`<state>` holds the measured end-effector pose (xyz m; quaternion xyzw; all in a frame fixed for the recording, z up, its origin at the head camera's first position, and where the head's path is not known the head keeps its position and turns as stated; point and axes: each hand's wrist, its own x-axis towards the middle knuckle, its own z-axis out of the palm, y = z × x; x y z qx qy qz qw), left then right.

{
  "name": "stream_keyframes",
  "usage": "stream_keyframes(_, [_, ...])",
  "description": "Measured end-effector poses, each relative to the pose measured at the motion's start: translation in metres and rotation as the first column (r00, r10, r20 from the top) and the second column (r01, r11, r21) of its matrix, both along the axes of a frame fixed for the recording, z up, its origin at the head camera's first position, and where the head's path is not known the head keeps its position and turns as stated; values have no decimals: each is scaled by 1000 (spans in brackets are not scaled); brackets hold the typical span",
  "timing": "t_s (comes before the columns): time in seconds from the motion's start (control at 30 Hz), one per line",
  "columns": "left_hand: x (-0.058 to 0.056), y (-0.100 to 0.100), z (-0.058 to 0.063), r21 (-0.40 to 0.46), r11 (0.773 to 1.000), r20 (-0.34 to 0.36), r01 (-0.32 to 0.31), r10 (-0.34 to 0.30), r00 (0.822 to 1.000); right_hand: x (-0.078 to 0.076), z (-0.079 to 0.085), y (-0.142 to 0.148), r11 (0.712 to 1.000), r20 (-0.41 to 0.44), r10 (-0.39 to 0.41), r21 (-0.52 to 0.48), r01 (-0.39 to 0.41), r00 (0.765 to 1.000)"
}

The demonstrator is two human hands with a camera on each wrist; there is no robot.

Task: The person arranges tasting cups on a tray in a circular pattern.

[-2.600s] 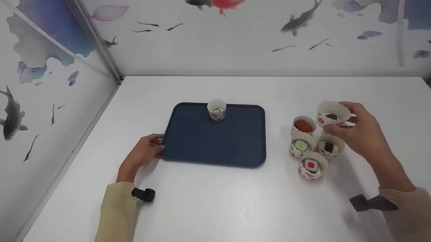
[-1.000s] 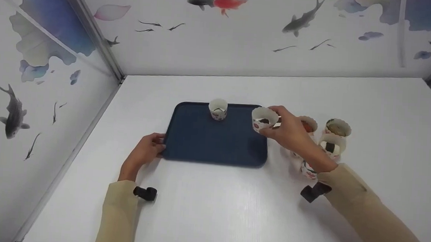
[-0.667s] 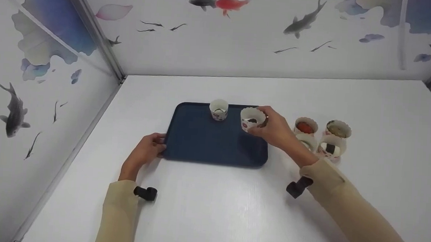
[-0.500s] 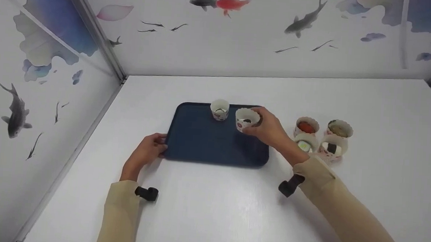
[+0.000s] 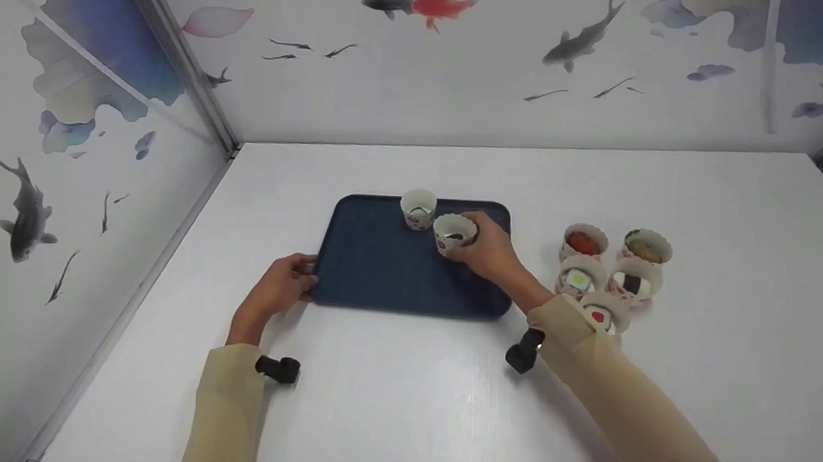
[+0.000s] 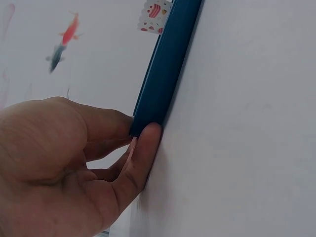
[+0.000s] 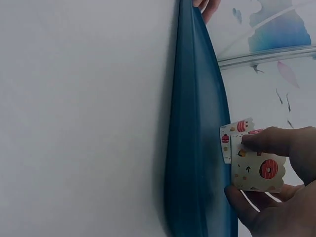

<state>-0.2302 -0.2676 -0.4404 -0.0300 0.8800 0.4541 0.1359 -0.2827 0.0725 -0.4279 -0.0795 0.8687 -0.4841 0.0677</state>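
A dark blue tray [image 5: 380, 275] lies on the white table. My left hand [image 5: 278, 284] pinches its left edge; in the left wrist view the thumb and fingers [image 6: 106, 123] are on either side of the tray's rim. Over the tray's back right part, my right hand [image 5: 490, 250] grips a white paper baking cup [image 5: 446, 245] with a red print, its scalloped mouth up and something dark and white inside. A similar paper cup [image 5: 418, 217] stands at the tray's back edge, just left of the held one. The right wrist view shows the held cup [image 7: 252, 170] overlapping it.
Right of the tray stands a group of several paper cups with toy-like sushi: an orange-red one [image 5: 584, 243], a brownish one [image 5: 646, 247], a green-centred roll [image 5: 578, 280], a black-banded one [image 5: 631, 283] and a red-centred roll [image 5: 599, 317]. Painted walls [image 5: 462, 105] enclose the table.
My right hand has carried its paper cup from above the right-hand group leftward over the tray, then lower and nearer the standing cup. The left hand stays at the tray's edge.
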Motion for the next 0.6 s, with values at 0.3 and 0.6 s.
stream_keyframes(0.3, [0, 0, -1, -7, 1000, 8, 4, -4, 1000, -9, -6, -10, 998, 13, 8, 66, -9, 1000])
stream_keyframes(0.6, [0, 0, 0, 8, 1000, 13, -1, 1, 1000, -16, -4, -15, 998, 25, -16, 64, 15, 1000])
